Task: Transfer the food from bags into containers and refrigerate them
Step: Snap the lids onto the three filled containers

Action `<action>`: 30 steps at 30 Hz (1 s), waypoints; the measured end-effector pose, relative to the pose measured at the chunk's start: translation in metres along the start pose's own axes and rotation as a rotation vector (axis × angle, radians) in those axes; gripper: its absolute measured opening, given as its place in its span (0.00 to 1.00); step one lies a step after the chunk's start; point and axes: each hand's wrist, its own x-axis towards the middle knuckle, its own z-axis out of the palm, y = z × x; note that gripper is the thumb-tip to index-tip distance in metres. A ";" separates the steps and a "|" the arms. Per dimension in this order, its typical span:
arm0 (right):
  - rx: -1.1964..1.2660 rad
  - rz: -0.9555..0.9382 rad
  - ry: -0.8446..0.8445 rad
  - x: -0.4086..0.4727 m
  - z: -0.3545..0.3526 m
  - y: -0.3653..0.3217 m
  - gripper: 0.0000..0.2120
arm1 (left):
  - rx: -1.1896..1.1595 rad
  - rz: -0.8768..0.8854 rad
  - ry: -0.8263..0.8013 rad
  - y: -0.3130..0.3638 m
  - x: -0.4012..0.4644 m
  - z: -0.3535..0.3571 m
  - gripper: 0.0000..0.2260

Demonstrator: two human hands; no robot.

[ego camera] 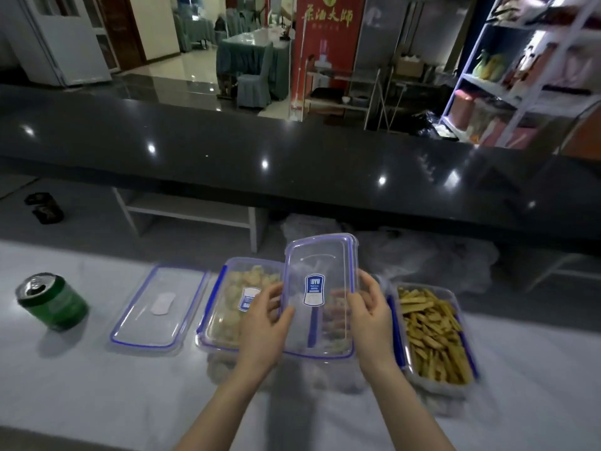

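Note:
Both my hands hold a clear lid (320, 275) with blue clips and a blue label, tilted up over the middle container (335, 345). My left hand (265, 327) grips its left edge, my right hand (369, 315) its right edge. To the left stands a lidded container (231, 307) of pale fried pieces. At the right sits an open container (434, 340) full of yellow-brown strips. Another lid (159, 310) lies flat on the white counter further left. What fills the middle container is blurred behind the lid.
A green opened drink can (53, 302) stands at the counter's left. Crumpled clear plastic bags (422, 255) lie behind the containers. A dark glossy counter (292, 164) rises beyond, with a shelf rack (527, 70) at the far right.

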 end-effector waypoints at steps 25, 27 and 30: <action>-0.582 0.047 0.068 0.034 -0.075 0.058 0.17 | 0.272 -0.076 -0.138 -0.027 -0.005 0.068 0.18; -0.649 0.046 0.057 0.029 -0.074 0.061 0.19 | 0.314 -0.067 -0.116 -0.033 -0.011 0.065 0.20; -0.659 0.049 0.075 0.020 -0.069 0.065 0.21 | 0.370 -0.058 -0.097 -0.036 -0.017 0.058 0.21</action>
